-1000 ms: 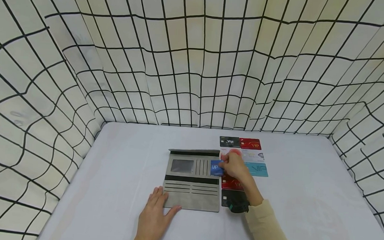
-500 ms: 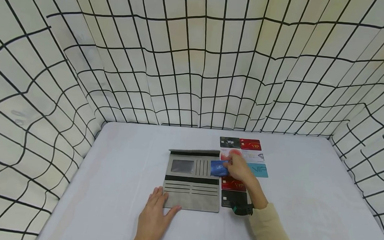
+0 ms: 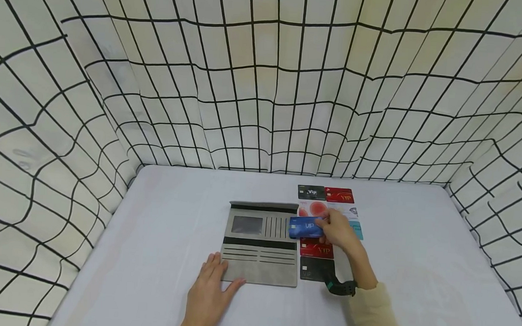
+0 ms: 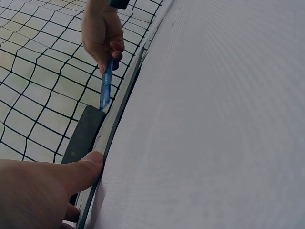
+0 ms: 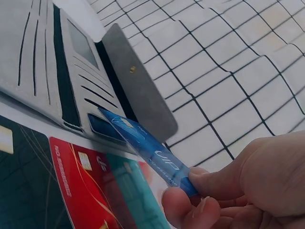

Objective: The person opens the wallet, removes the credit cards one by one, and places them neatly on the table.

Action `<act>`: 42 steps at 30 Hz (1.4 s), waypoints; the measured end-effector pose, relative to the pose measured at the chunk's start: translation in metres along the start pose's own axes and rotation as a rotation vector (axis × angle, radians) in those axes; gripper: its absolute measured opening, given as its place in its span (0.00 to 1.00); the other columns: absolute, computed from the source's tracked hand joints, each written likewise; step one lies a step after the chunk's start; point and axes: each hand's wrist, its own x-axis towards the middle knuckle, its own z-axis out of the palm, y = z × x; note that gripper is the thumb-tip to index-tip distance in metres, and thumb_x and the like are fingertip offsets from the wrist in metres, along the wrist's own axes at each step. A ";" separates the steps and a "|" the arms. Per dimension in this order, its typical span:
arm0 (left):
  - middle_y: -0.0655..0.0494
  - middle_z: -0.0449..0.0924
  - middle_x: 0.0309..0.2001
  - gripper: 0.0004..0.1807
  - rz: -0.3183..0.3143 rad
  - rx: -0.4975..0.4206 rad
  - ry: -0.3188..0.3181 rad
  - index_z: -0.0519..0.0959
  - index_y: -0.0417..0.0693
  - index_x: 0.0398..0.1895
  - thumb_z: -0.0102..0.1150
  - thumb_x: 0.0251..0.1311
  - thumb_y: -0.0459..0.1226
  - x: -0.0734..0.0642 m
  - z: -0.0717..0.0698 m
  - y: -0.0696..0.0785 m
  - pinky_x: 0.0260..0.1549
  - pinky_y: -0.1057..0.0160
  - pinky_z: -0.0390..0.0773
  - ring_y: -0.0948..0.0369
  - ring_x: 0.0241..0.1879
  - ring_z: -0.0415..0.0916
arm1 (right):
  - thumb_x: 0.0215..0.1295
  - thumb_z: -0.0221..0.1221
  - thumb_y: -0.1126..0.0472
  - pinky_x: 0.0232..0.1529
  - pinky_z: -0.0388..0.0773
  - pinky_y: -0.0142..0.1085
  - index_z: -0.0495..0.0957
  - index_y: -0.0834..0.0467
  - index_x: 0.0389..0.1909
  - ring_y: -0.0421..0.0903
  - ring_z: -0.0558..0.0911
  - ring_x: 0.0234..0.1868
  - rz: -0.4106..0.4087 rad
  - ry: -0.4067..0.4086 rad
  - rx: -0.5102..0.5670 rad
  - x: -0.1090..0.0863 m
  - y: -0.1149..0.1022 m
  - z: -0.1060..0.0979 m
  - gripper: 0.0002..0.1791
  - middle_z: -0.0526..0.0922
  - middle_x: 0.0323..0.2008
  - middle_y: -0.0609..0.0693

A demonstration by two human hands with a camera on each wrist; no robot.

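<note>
A grey bifold wallet (image 3: 259, 275) lies unfolded on the white table, with card slots, a clear window and a flap along its far edge. My left hand (image 3: 207, 288) rests on its near left corner, fingers extended and thumb along the near edge. At the wallet's upper right edge, my right hand (image 3: 340, 230) pinches a blue VIP card (image 5: 152, 152) between thumb and fingers. The card's far end overlaps the wallet beside the slots in the head view. Below the card in the right wrist view, a dark blue patch (image 5: 106, 126) shows at the wallet's edge.
Right of the wallet lie a red VIP card (image 3: 316, 248), a black card (image 3: 315, 268), a black Vip card (image 3: 310, 192), another red card (image 3: 339, 194), pale patterned cards and a teal card (image 3: 357, 230) partly behind my hand. Black-gridded white netting (image 3: 264, 104) surrounds the table.
My right hand has moved right with the blue card. More of the card shows, and its left end has shifted slightly right off the slots. The left hand stays put.
</note>
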 end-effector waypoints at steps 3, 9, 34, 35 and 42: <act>0.35 0.74 0.66 0.34 -0.002 -0.002 -0.008 0.81 0.35 0.53 0.73 0.52 0.53 0.000 0.001 -0.001 0.68 0.43 0.69 0.40 0.68 0.70 | 0.75 0.55 0.60 0.24 0.79 0.29 0.71 0.67 0.53 0.46 0.80 0.21 0.011 0.005 0.031 -0.004 0.004 -0.007 0.15 0.77 0.29 0.58; 0.35 0.73 0.67 0.34 -0.004 -0.011 -0.019 0.81 0.35 0.54 0.72 0.54 0.53 0.001 0.000 0.000 0.69 0.43 0.68 0.41 0.69 0.69 | 0.75 0.55 0.59 0.25 0.80 0.30 0.71 0.70 0.56 0.45 0.80 0.21 0.014 0.028 0.043 -0.013 0.013 -0.023 0.18 0.79 0.32 0.59; 0.36 0.72 0.68 0.34 -0.036 -0.019 -0.053 0.80 0.36 0.55 0.71 0.55 0.54 0.000 -0.002 0.003 0.70 0.45 0.67 0.41 0.70 0.68 | 0.76 0.53 0.58 0.23 0.75 0.34 0.73 0.69 0.49 0.45 0.75 0.22 0.022 0.081 0.033 -0.041 0.065 -0.068 0.15 0.79 0.22 0.52; 0.36 0.72 0.68 0.34 -0.035 -0.016 -0.053 0.80 0.36 0.55 0.71 0.55 0.54 0.000 -0.003 0.003 0.70 0.45 0.67 0.41 0.70 0.68 | 0.76 0.53 0.58 0.23 0.75 0.34 0.73 0.69 0.49 0.45 0.76 0.22 0.025 0.075 0.032 -0.042 0.067 -0.070 0.15 0.79 0.22 0.52; 0.36 0.72 0.68 0.34 -0.036 -0.013 -0.054 0.80 0.35 0.55 0.71 0.55 0.53 0.001 -0.003 0.004 0.70 0.44 0.67 0.41 0.70 0.68 | 0.76 0.54 0.60 0.24 0.78 0.33 0.73 0.70 0.48 0.44 0.77 0.23 0.044 0.035 0.042 -0.045 0.078 -0.076 0.14 0.78 0.24 0.51</act>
